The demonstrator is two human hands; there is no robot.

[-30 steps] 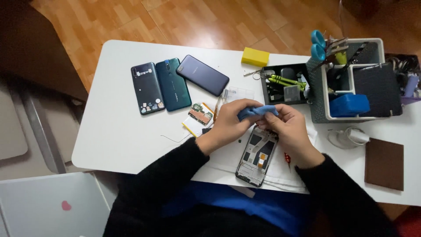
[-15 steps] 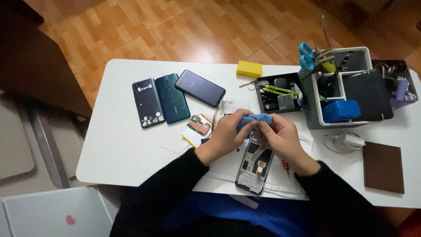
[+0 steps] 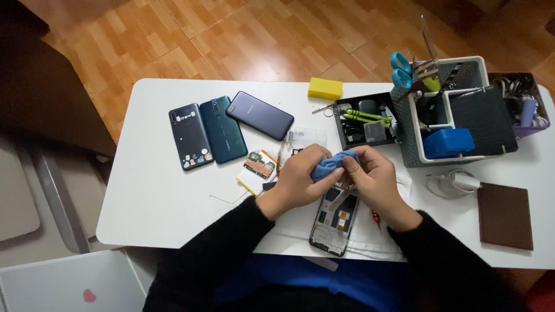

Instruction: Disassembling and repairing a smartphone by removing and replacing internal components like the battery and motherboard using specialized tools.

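three phones lie side by side in the upper left-centre of the frame, on the white table (image 3: 150, 196). the left phone (image 3: 190, 136) is black, rectangular, with small coloured stickers at its top and bottom ends. the middle phone (image 3: 222, 129) is dark teal, back up. the right phone (image 3: 259, 115) is dark navy, back up, tilted. no lit screen is visible. a small white rectangular label or packet (image 3: 307, 137) lies just right of them, at frame centre.
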